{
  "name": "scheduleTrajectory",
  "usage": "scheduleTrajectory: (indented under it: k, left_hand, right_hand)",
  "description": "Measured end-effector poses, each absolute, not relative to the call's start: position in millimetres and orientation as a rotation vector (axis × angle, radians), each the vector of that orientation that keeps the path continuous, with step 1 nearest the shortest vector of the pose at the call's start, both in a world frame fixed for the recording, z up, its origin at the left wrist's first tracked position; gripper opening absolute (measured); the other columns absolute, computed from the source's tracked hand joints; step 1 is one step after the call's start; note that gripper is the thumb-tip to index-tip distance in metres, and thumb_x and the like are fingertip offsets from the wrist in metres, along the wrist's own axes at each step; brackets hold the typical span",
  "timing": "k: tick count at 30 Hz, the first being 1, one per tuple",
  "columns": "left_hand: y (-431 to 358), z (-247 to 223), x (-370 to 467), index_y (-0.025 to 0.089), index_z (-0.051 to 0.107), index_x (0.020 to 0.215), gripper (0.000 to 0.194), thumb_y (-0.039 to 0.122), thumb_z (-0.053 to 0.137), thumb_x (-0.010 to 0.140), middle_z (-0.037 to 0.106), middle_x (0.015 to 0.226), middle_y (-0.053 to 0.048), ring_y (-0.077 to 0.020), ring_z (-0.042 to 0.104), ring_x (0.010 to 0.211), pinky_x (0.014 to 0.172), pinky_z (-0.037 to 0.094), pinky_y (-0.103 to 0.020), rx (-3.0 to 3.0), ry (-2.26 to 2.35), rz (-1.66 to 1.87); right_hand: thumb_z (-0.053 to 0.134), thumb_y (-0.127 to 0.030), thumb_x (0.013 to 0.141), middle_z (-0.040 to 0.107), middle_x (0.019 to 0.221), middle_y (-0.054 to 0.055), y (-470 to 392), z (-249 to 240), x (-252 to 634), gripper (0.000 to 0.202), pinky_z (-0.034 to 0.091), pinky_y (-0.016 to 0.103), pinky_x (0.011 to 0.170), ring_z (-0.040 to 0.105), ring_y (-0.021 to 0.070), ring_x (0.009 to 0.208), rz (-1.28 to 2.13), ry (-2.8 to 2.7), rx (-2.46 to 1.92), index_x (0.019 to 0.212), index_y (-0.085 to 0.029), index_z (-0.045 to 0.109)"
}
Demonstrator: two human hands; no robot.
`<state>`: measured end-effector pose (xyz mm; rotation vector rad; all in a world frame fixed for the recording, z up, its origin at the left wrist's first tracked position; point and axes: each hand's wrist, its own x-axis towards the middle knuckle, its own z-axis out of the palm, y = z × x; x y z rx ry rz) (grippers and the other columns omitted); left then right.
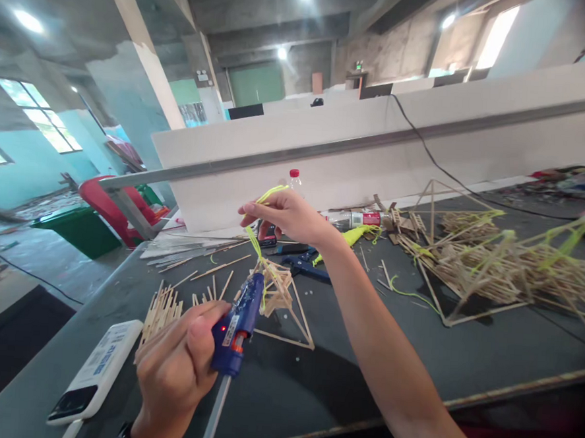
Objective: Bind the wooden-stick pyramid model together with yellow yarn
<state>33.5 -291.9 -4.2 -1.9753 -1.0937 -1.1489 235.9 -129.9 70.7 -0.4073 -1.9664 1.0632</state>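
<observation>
My left hand [179, 357] is wrapped round a blue glue gun [239, 325] with a small red light lit and a clear glue stick [215, 412] out of its back. The gun's nose points away, at the top of a small frame of thin wooden sticks [292, 305] on the table. Above that frame, my right hand [287, 215] pinches a yellow-green cord [254, 241], which runs down to the frame's top. Whether the nozzle touches the sticks or the cord is hidden.
A white power bank [97, 369] lies at the left by loose sticks [162, 313]. Behind the frame are blue pliers-like tools [307, 266] and a plastic bottle on its side [354, 219]. A large pile of stick frames with yellow cord [508, 265] fills the right. A white partition [275, 172] stands behind.
</observation>
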Motion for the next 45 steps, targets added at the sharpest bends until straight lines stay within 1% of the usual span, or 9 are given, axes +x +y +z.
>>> scheduleTrajectory:
  k: [2,6,10,18,24,29,37,41,45]
  left_hand:
    - [-290,-4,34,0.016,0.069,0.092,0.028,-0.001,0.049,0.086,0.077,0.085,-0.007,-0.0186,0.073,0.075,0.070,0.053,-0.029,-1.953,-1.101,-1.130]
    - [-286,-5,35,0.016,0.067,0.083,0.025,0.002,0.048,0.089,0.072,0.073,-0.004,-0.0159,0.069,0.064,0.061,0.049,-0.026,-1.931,-1.119,-1.074]
    - [-281,-12,33,0.017,0.068,0.081,0.021,0.004,0.053,0.089,0.071,0.068,-0.004,-0.0160,0.065,0.057,0.056,0.045,-0.027,-1.904,-1.096,-1.060]
    - [-278,-18,33,0.015,0.069,0.074,0.022,0.000,0.058,0.085,0.069,0.061,-0.004,-0.0150,0.064,0.054,0.059,0.045,-0.026,-1.822,-1.048,-1.145]
    - [-281,-14,35,0.016,0.069,0.076,0.022,-0.001,0.058,0.084,0.069,0.060,-0.003,-0.0158,0.063,0.053,0.058,0.046,-0.028,-1.799,-1.059,-1.138]
    - [-280,-20,33,0.017,0.070,0.080,0.019,0.002,0.059,0.086,0.071,0.065,-0.004,-0.0176,0.065,0.058,0.059,0.046,-0.030,-1.795,-1.125,-1.105]
    - [-268,-29,28,0.016,0.068,0.075,0.019,0.001,0.061,0.083,0.069,0.063,-0.003,-0.0152,0.063,0.055,0.059,0.045,-0.028,-1.821,-1.041,-1.137]
    - [-267,-28,30,0.016,0.068,0.075,0.021,0.005,0.057,0.087,0.067,0.058,-0.002,-0.0150,0.063,0.053,0.056,0.044,-0.027,-1.797,-1.080,-1.108]
    - [-267,-25,31,0.016,0.067,0.075,0.021,0.006,0.055,0.089,0.069,0.061,-0.004,-0.0156,0.064,0.054,0.055,0.043,-0.027,-1.843,-1.073,-1.110]
  right_hand:
    - [0.060,-0.055,0.090,0.076,0.094,0.009,-131,71,236,0.044,0.046,0.020,0.051,0.066,0.0099,0.063,1.070,-1.967,-0.417,0.089,-0.013,0.075]
    - [0.060,-0.054,0.091,0.076,0.094,0.008,-131,72,236,0.043,0.045,0.020,0.050,0.066,0.0101,0.063,1.079,-1.968,-0.414,0.089,-0.014,0.075]
    - [0.059,-0.054,0.091,0.076,0.094,0.008,-132,73,238,0.044,0.043,0.020,0.050,0.066,0.0100,0.063,1.069,-1.978,-0.422,0.089,-0.013,0.075]
    - [0.059,-0.054,0.091,0.076,0.094,0.009,-133,73,241,0.045,0.045,0.020,0.050,0.067,0.0103,0.064,1.062,-1.975,-0.417,0.092,-0.013,0.074]
    - [0.059,-0.055,0.091,0.076,0.096,0.009,-132,74,242,0.045,0.044,0.020,0.049,0.067,0.0103,0.064,1.047,-1.979,-0.411,0.090,-0.013,0.075]
    - [0.058,-0.056,0.091,0.076,0.103,0.010,-133,75,243,0.045,0.041,0.020,0.047,0.067,0.0098,0.064,1.040,-1.989,-0.429,0.089,-0.014,0.076]
    - [0.059,-0.054,0.091,0.076,0.094,0.008,-132,74,244,0.042,0.044,0.021,0.049,0.067,0.0099,0.064,1.051,-1.969,-0.398,0.089,-0.014,0.076]
    - [0.058,-0.056,0.091,0.076,0.095,0.009,-132,74,245,0.045,0.041,0.020,0.046,0.067,0.0101,0.064,1.042,-1.981,-0.414,0.090,-0.014,0.075]
    - [0.058,-0.056,0.091,0.076,0.095,0.009,-134,75,246,0.046,0.042,0.020,0.048,0.067,0.0101,0.064,1.043,-1.982,-0.412,0.090,-0.013,0.075]
